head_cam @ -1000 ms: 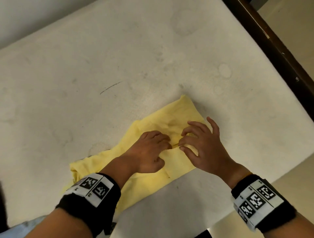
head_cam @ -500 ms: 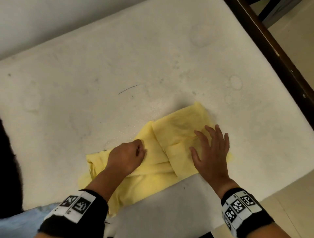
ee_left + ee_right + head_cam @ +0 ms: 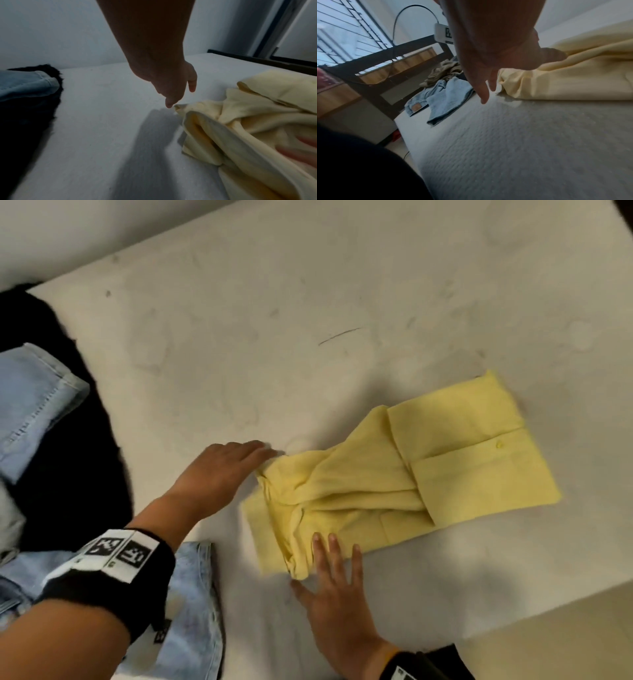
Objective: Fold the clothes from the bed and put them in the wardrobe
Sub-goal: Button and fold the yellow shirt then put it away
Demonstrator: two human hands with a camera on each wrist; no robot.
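A yellow shirt (image 3: 428, 470) lies partly folded on the white mattress (image 3: 308, 302); its right half is flat and squared, its left end bunched in creases. My left hand (image 3: 239, 463) hovers just left of the shirt with straight fingers, whose tips touch the far-left corner of the cloth (image 3: 178, 106). My right hand (image 3: 325, 573) lies flat at the near-left end, fingers spread and resting on the bunched fabric (image 3: 565, 81). Neither hand grips anything. In the left wrist view my left hand (image 3: 173, 92) points down at the mattress beside the shirt.
Light blue jeans (image 3: 34, 412) and a black fuzzy garment (image 3: 68, 440) lie at the left of the bed, and more denim (image 3: 191, 611) sits under my left wrist. The mattress edge (image 3: 548, 611) runs along the lower right. A dark bed frame (image 3: 373, 81) stands beyond the jeans.
Both hands have left the middle of the shirt and moved to its left end. The left hand has uncurled. The view has swung left, bringing the jeans and black garment in.
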